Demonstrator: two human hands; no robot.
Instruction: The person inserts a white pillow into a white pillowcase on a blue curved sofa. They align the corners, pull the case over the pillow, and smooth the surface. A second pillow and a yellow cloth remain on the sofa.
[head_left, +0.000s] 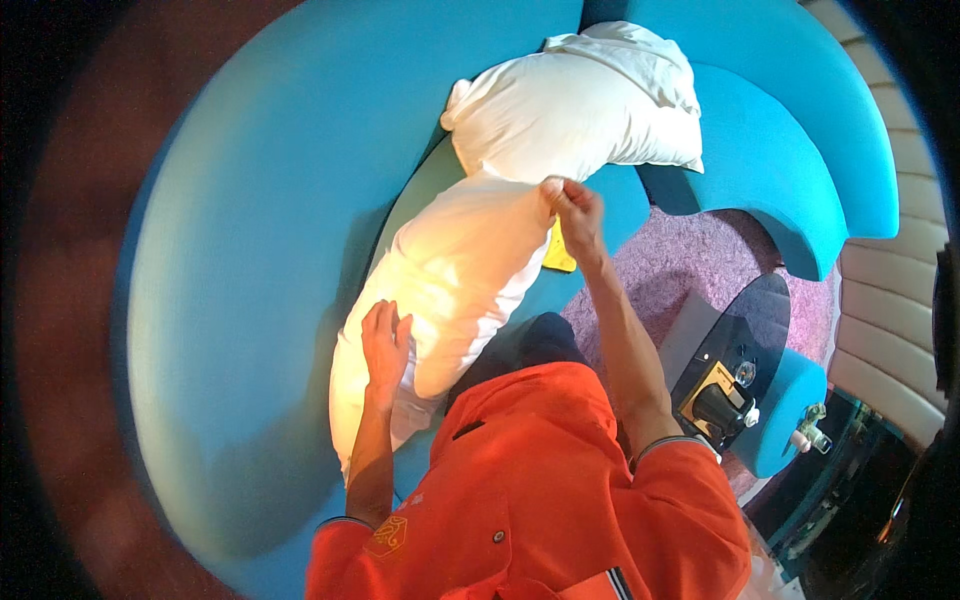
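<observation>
A white pillow (457, 262) lies lengthwise on the blue sofa seat in front of me. At its far right corner my right hand (576, 214) pinches the white fabric between thumb and fingers. My left hand (386, 345) rests on the near part of this pillow, fingers slightly spread, not visibly gripping it. Beyond it, a second white pillow (547, 112) leans against the sofa backrest, with a loose, crumpled white cloth (637, 56) over its far end. Just below my right hand, a yellow item (559, 251) shows partly from behind the near pillow.
The curved blue sofa backrest (232, 247) rises on my left. At right, a dark glass table (757, 322) holds a black container (716, 411) and a small glass (745, 373). A round blue stool (784, 420) stands beside it on the pink carpet (660, 247).
</observation>
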